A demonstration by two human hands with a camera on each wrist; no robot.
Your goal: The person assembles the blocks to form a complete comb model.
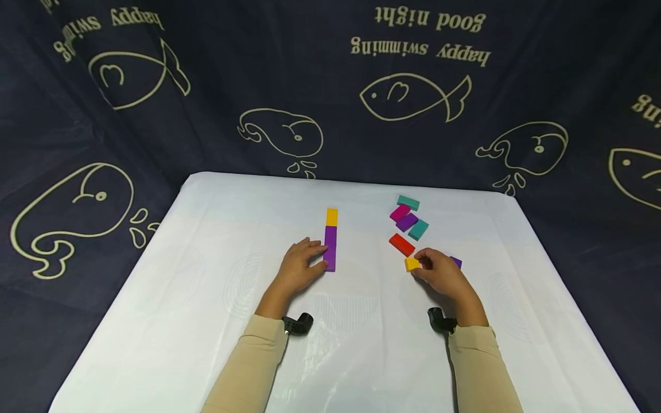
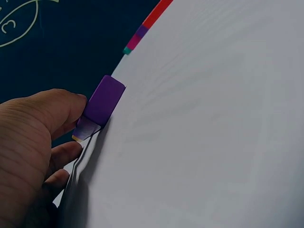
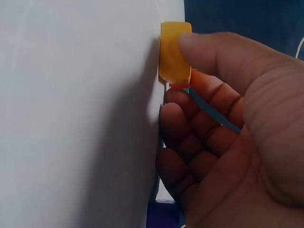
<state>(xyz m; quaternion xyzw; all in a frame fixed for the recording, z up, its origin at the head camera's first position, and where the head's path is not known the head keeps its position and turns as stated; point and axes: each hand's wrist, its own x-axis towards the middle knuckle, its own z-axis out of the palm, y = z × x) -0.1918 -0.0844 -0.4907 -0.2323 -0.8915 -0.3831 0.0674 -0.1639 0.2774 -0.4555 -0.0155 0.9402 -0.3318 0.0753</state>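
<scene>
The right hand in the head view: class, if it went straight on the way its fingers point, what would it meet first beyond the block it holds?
Past the yellow block, the right hand would probably meet the red block first, though its height is unclear.

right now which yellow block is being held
The yellow block nearest the red block, pinched by the right hand; the other yellow block sits at the far end of the purple row.
</scene>
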